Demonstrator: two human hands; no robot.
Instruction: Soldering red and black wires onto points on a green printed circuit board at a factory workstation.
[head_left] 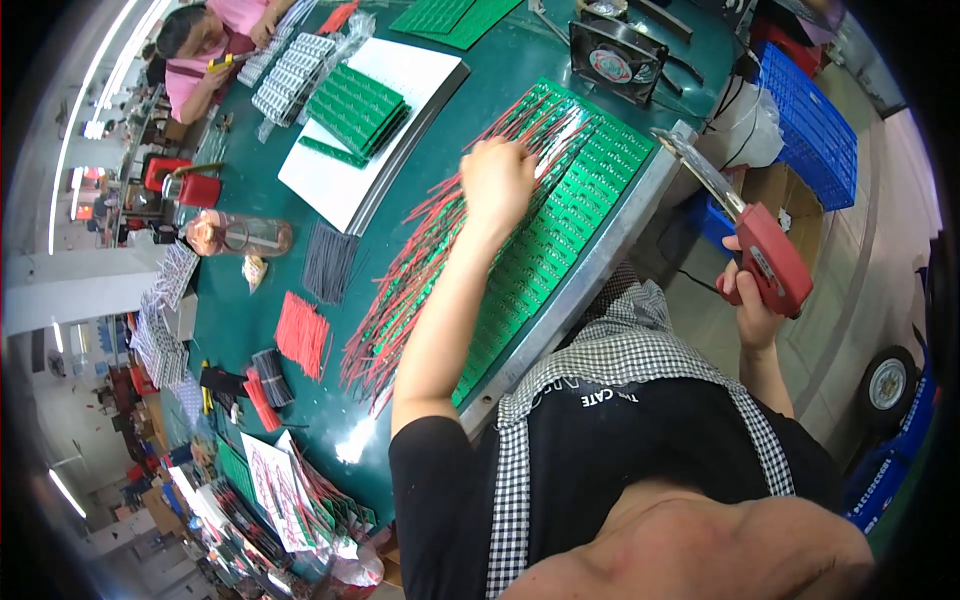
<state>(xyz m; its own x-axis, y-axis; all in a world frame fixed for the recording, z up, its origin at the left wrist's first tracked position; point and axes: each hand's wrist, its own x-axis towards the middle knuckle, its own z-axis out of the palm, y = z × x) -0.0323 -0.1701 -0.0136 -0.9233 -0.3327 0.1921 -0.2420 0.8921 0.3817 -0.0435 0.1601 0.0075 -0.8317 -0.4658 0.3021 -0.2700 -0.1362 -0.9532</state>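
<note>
My left hand [498, 187] is closed over the far part of the green circuit board panel [560, 235], among its red wires [420, 270]. The fingers curl downward, and what they pinch is hidden. Rows of red wires lie across the panel's left side, their loose ends over the table; its right side shows bare green board. At the right, my right hand [752, 300] grips a red soldering gun [775, 260] by its handle. The gun's long metal front [705, 175] points up and left, its tip near the panel's far right corner.
Behind the panel stands a black fan [617, 62]. Stacked green boards [355, 115] rest on white sheets [400, 75]. Red wires [302, 335], grey wires [330, 263] and a bottle [238, 234] lie to the left. A co-worker [205, 60] sits across the table. A blue crate [808, 125] is at right.
</note>
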